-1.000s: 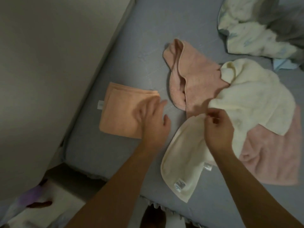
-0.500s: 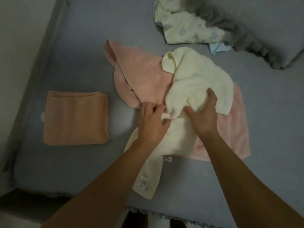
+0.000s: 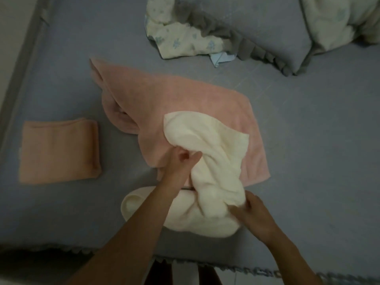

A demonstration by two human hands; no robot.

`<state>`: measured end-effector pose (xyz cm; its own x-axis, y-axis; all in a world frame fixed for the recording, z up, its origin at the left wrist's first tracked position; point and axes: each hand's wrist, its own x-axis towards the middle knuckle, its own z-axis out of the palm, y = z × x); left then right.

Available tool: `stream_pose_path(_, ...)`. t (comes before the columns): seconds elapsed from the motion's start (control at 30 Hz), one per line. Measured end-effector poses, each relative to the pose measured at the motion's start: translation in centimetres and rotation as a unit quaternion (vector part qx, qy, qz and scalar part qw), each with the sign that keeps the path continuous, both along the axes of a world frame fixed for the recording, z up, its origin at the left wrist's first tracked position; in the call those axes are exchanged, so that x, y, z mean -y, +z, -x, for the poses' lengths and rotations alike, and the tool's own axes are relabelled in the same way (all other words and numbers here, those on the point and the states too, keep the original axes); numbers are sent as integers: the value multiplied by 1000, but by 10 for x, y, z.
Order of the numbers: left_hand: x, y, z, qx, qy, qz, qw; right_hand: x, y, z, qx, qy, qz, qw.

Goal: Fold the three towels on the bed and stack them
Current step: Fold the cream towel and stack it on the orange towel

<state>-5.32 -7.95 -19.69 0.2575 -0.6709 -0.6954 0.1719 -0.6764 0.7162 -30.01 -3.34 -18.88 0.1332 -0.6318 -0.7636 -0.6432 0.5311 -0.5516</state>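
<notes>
A cream towel lies bunched across the front of the grey-blue bed, partly over a spread pink towel. My left hand grips a fold of the cream towel near its middle. My right hand pinches the cream towel's lower right part close to the bed's front edge. A folded orange towel rests flat at the left, apart from both hands. The pink towel's left corner is rumpled and folded over.
A floral blanket with a grey ruffled border and a pillow lie at the back of the bed. The bed's left edge meets a wall. The fringed front edge runs below my arms.
Both hands have pulled the cream towel toward the front edge, uncovering more of the pink towel. My right hand moved from the towel's middle down to its lower right part.
</notes>
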Motion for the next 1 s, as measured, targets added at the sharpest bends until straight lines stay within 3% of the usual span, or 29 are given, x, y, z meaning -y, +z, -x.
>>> stream_pose_path(0.07,15,-8,12,-32,88,-7,996,13,-2,-4,29,-96,39,994)
stream_pose_path(0.13,24,-16,13,3,144,-28,989,34,-8,-11,10,-155,77,985)
stream_pose_path(0.3,38,-6,-6,40,149,-40,987,97,-17,-37,51,-119,97,987)
stream_pose_path(0.47,0,36,-6,-64,242,48,967,88,-5,-45,128,-124,17,984)
stream_pose_path(0.57,-69,46,-13,38,260,-15,965,45,15,-20,105,-129,45,985)
stream_pose_path(0.63,-123,40,-18,98,243,-110,959,9,27,0,108,-125,47,985)
stream_pose_path(0.73,-182,19,-12,94,177,-231,952,-39,26,13,92,-45,36,994)
stream_pose_path(0.9,-184,-5,4,-3,185,-162,969,-71,-11,1,66,-79,-55,993)
stream_pose_path(1.0,-165,-5,25,-36,129,-136,982,-69,-21,-11,99,-121,-127,980)
